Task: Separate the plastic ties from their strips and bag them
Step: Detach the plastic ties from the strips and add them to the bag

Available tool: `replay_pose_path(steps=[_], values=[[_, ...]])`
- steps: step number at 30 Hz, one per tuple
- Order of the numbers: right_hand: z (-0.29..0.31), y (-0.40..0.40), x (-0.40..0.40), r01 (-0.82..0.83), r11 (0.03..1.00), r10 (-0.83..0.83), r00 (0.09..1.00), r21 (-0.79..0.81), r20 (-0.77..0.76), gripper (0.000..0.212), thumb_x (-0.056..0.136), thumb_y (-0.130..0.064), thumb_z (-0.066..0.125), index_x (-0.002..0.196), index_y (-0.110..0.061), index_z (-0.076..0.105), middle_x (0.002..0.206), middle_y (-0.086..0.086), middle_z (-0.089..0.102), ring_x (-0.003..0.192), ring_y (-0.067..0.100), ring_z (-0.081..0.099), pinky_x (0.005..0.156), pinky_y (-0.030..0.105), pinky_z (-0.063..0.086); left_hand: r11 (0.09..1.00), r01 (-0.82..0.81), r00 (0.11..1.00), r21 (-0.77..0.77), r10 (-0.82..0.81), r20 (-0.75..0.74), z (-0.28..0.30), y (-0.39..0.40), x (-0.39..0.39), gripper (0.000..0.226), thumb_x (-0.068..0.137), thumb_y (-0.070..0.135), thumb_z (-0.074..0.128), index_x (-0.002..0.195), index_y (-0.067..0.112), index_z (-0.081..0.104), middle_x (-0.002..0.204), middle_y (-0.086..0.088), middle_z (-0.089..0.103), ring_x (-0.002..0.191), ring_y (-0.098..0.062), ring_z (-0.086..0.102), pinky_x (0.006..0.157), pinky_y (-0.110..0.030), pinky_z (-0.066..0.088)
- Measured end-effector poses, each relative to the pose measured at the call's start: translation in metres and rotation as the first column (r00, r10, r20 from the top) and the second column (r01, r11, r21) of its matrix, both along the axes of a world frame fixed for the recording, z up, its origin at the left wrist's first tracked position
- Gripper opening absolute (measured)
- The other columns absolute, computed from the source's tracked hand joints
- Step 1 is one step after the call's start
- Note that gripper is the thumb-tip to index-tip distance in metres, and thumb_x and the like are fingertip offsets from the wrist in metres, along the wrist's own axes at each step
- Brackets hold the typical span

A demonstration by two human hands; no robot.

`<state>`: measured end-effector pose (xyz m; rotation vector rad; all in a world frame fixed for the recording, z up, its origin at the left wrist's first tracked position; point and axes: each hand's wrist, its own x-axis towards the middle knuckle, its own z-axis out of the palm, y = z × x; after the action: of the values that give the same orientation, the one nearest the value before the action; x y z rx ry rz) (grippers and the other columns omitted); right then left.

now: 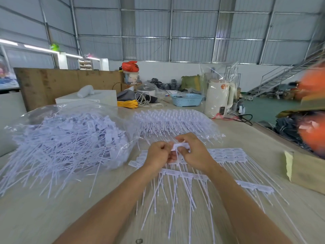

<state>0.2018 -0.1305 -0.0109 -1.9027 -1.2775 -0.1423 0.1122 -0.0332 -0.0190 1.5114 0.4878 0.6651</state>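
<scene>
Landmark: the clear plastic bag lying on the wooden table, stuffed with loose white ties whose tails spill out of its near side.
White box: a pale box stands just behind the bag, with a white rounded object on top.
Yellow cable: a coiled yellow cable lies behind the bag, to its right.
Left hand: the left hand is raised just right of the bag's mouth, fingers curled, pinching the strip end of a white tie held between both hands.
Right hand: the right hand touches the left, further right of the bag, its fingers clenched round the tab of the same tie.
Tie strips: rows of joined ties lie flat on the table right of the bag, under and near the hands, tails pointing to the near edge.
Second pile: a heap of ties under clear film sits right of the bag, beyond the hands.
Blue basket: a pale blue basket stands well behind and right of the bag.
Kettle: a cream kettle wrapped in clear plastic stands right of the basket.
Cardboard: a flat cardboard piece lies at the table's far right edge, well apart from the bag.
</scene>
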Motion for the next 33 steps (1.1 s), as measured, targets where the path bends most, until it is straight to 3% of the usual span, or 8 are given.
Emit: replay_pose_path(steps=[5, 11, 18, 21, 24, 29, 31, 33], values=[[0.0, 0.001, 0.001, 0.0, 0.999, -0.008, 0.987, -0.05, -0.157, 0.006, 0.092, -0.01, 0.054, 0.088, -0.013, 0.057, 0.072, 0.004, 0.056, 0.064, 0.022, 0.054, 0.062, 0.035, 0.047, 0.996, 0.049, 0.998, -0.076, -0.046, 0.035, 0.002, 0.005, -0.004, 0.021, 0.1, 0.02, 0.048, 0.084, 0.006, 0.051, 0.062, -0.009, 0.07, 0.051, -0.021, 0.068, 0.047, -0.026, 0.054], [0.003, 0.001, -0.001, -0.022, 0.997, 0.024, 0.999, 0.078, -0.025, 0.004, 0.084, 0.001, 0.062, 0.081, -0.002, 0.063, 0.077, 0.006, 0.056, 0.072, 0.018, 0.049, 0.063, 0.022, 0.035, 0.997, 0.025, 1.0, 0.071, -0.024, -0.011, 0.007, -0.002, 0.0, 0.024, 0.098, 0.021, 0.051, 0.079, 0.011, 0.042, 0.05, -0.004, 0.049, 0.032, -0.008, 0.038, 0.035, -0.017, 0.029], [0.009, 0.001, -0.003, -0.074, 0.988, 0.032, 0.96, 0.139, 0.28, 0.012, 0.083, 0.011, 0.055, 0.075, 0.003, 0.061, 0.078, 0.005, 0.051, 0.072, 0.017, 0.049, 0.064, 0.026, 0.038, 0.917, 0.259, 0.963, -0.303, -0.269, 0.008, 0.021, 0.008, -0.005, 0.019, 0.099, 0.014, 0.043, 0.081, 0.016, 0.047, 0.039, 0.007, 0.028, 0.028, -0.004, 0.02, 0.03, -0.012, 0.014], [0.015, -0.001, -0.002, 0.016, 0.956, -0.07, 0.982, 0.293, 0.175, 0.011, 0.083, 0.011, 0.055, 0.077, 0.003, 0.059, 0.077, 0.006, 0.052, 0.069, 0.011, 0.047, 0.062, 0.013, 0.036, 0.844, 0.416, 0.907, -0.338, -0.412, 0.089, 0.025, 0.012, -0.012, 0.024, 0.098, 0.017, 0.044, 0.074, 0.016, 0.049, 0.036, 0.008, 0.028, 0.025, -0.003, 0.021, 0.028, -0.015, 0.014], [0.026, -0.017, 0.013, 0.283, 0.834, -0.19, 0.953, 0.474, -0.236, 0.009, 0.089, 0.0, 0.053, 0.085, -0.007, 0.057, 0.07, -0.001, 0.049, 0.06, 0.006, 0.044, 0.053, 0.01, 0.037, 0.831, 0.47, 0.882, -0.296, -0.455, 0.122, 0.028, 0.011, -0.016, 0.028, 0.095, 0.018, 0.045, 0.068, 0.016, 0.047, 0.036, 0.006, 0.03, 0.026, -0.005, 0.023, 0.031, -0.015, 0.014], [0.044, -0.031, 0.013, 0.284, 0.639, 0.446, 0.621, 0.715, -0.645, 0.02, 0.094, -0.001, 0.047, 0.077, -0.01, 0.049, 0.065, 0.0, 0.043, 0.044, 0.004, 0.039, 0.035, 0.014, 0.027, 0.899, 0.286, 0.956, -0.332, -0.242, 0.166, 0.03, 0.003, -0.006, 0.027, 0.098, 0.039, 0.043, 0.089, 0.014, 0.048, 0.055, -0.004, 0.054, 0.039, -0.011, 0.044, 0.04, -0.017, 0.038], [0.047, -0.024, 0.0, 0.179, 0.701, 0.557, 0.466, 0.69, -0.687, 0.022, 0.092, 0.001, 0.045, 0.074, -0.011, 0.048, 0.07, 0.001, 0.048, 0.048, 0.005, 0.044, 0.036, 0.013, 0.031, 0.922, 0.234, 0.969, -0.309, -0.195, 0.151, 0.028, 0.001, -0.003, 0.034, 0.096, 0.049, 0.041, 0.097, 0.015, 0.047, 0.065, -0.007, 0.058, 0.044, -0.013, 0.047, 0.045, -0.02, 0.041], [0.042, -0.012, -0.013, 0.06, 0.85, 0.403, 0.566, 0.523, -0.719, 0.018, 0.089, -0.003, 0.053, 0.074, -0.012, 0.056, 0.07, 0.0, 0.055, 0.06, 0.011, 0.052, 0.053, 0.021, 0.045, 0.94, 0.22, 0.971, -0.259, -0.185, 0.153, 0.028, -0.001, -0.002, 0.042, 0.096, 0.053, 0.035, 0.107, 0.014, 0.048, 0.065, -0.006, 0.058, 0.05, -0.014, 0.043, 0.051, -0.022, 0.035]])
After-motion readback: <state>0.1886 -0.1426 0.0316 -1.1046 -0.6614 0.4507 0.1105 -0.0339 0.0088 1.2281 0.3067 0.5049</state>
